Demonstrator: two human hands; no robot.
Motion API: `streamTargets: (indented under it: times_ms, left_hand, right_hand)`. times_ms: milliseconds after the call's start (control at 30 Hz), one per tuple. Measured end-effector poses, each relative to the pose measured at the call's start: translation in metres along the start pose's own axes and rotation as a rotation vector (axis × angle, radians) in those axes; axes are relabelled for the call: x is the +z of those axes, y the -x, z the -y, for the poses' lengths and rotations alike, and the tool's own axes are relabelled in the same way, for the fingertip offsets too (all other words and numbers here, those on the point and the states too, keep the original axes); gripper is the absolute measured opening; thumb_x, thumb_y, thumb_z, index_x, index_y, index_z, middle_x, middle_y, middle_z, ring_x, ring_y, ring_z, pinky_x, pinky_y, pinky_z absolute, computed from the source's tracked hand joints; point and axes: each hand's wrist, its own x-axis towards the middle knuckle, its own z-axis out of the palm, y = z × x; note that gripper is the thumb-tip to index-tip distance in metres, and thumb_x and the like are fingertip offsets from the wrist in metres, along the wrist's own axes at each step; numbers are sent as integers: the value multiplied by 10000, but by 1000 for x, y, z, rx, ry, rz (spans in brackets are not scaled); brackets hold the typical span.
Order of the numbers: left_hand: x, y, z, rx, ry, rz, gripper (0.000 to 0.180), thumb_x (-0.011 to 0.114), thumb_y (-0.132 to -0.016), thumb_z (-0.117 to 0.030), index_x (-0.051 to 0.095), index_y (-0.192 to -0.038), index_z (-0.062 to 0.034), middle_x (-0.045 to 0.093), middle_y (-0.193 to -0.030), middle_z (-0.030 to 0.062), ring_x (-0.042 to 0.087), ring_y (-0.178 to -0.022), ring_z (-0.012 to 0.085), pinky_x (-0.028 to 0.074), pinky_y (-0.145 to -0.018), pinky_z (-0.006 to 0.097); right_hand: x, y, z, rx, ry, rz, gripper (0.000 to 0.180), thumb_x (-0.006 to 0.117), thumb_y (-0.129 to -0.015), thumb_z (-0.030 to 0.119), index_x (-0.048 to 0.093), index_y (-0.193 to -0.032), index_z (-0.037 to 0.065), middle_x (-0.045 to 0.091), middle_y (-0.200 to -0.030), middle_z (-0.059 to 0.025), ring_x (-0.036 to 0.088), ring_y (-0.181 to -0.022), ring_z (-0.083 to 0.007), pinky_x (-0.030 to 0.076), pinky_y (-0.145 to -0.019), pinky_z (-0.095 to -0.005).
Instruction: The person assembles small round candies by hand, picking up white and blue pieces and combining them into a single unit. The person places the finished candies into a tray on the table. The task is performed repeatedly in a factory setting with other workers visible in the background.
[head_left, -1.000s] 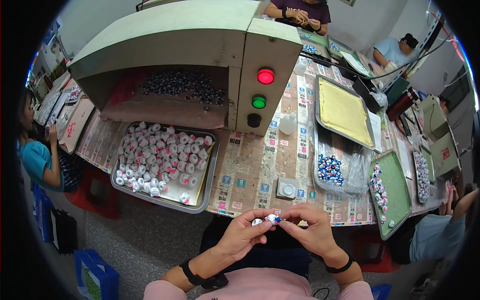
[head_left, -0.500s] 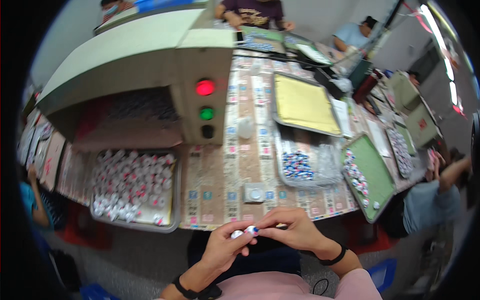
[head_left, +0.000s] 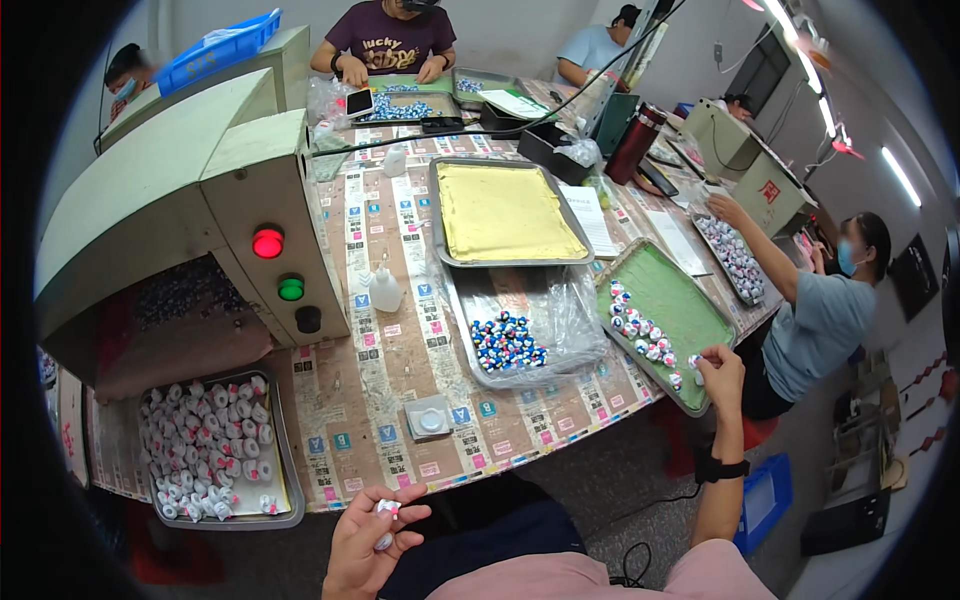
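White pieces [head_left: 388, 507], two of them, sit in the half-curled left hand [head_left: 362, 543], lower centre; right of frame, the right hand [head_left: 722, 376] pinches another white piece [head_left: 696, 366] at the green tray [head_left: 690, 305]; beyond, upper centre, lies a yellow-lined tray [head_left: 510, 215].

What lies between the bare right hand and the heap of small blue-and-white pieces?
The head view shows several small, mostly white round pieces on a green rectangular tray, then crumpled clear plastic.
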Motion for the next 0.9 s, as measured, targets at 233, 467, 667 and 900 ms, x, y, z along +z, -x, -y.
streamTargets:
  times_ms: [233, 467, 667, 900]
  left_hand:
    - [-3, -2, 3, 4, -75, 18, 291, 517, -942, -77, 486, -1210, 32, 574, -1144, 200, 630, -990, 259, 589, -754, 326]
    - [-8, -1, 5, 22, -38, 32, 290, 558, -924, -93, 520, -1193, 9, 589, -1124, 194, 649, -929, 243, 600, -713, 319]
    - [-13, 8, 0, 33, -10, 22, 281, 539, -924, -43, 517, -1196, 25, 589, -1136, 186, 643, -951, 234, 593, -740, 311]
    - [-18, 8, 2, 22, -42, 15, 290, 553, -915, -35, 522, -1196, 28, 580, -1153, 178, 636, -963, 225, 590, -752, 302]
  right_hand:
    - [10, -1, 2, -28, 147, 76, 218, 685, -695, 77, 683, -894, -13, 679, -789, -115, 624, -666, -189, 509, -651, -317]
    - [70, 31, 136, -465, -207, 403, 182, 636, -729, 35, 686, -904, 28, 662, -856, -136, 623, -758, -252, 494, -716, -345]
    - [122, 32, 176, -624, -159, 598, 182, 620, -697, -7, 676, -868, 17, 639, -816, -151, 616, -768, -287, 492, -705, -370]
    - [129, 19, 180, -571, -77, 745, 209, 619, -705, 10, 678, -905, 14, 636, -823, -165, 632, -734, -272, 503, -674, -347]
